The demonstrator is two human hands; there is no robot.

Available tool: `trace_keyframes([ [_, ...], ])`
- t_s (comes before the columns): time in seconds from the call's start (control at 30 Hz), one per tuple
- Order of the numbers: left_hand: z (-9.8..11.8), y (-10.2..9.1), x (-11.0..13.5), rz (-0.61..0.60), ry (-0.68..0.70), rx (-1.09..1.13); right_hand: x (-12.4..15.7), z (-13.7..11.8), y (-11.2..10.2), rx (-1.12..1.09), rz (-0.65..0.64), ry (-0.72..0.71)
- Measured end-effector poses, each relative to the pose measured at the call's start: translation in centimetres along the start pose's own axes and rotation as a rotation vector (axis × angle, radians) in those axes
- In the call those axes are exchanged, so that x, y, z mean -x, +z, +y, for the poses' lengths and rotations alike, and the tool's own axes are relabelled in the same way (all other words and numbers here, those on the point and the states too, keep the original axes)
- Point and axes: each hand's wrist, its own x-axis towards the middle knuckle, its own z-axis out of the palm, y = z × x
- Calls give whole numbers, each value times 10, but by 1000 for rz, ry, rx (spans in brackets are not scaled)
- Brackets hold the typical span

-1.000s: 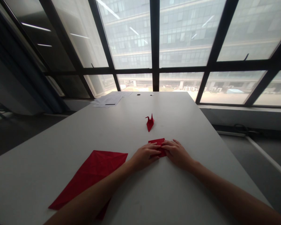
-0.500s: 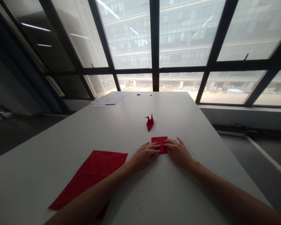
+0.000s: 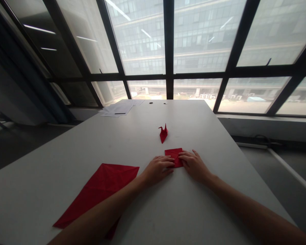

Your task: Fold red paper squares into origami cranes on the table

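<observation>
A small folded piece of red paper [image 3: 173, 153] lies flat on the white table, between my two hands. My left hand [image 3: 160, 168] rests at its left side, fingers stretched over the paper and thumb apart below its near edge. At the right edge, my right hand [image 3: 193, 165] has its fingers bent onto the paper, closed on that edge with the thumb partly hidden. A red origami crane [image 3: 163, 134] stands just beyond. Left of my left forearm lies a larger creased red sheet [image 3: 102, 187], partly covered by that arm.
The white table [image 3: 132, 136] reaches toward tall dark-framed windows. Several loose white papers [image 3: 119, 108] lie at its far left corner, with a dark thin object on them. A dark round hole [image 3: 151, 103] shows near the far edge. A dark curtain [image 3: 22, 64] hangs at left.
My left thumb has shifted slightly away from the folded paper's near edge, and the paper has turned a little. My right hand has hardly moved.
</observation>
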Motion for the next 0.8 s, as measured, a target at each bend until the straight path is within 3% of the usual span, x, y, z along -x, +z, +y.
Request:
trace_keyframes([
  [0.6,9,-8,-2,21,-13,8,0,-1,-3,-87,-42,-54],
  [0.8,9,-8,-2,44,40,63,-1,-3,-5,-95,-57,-66],
])
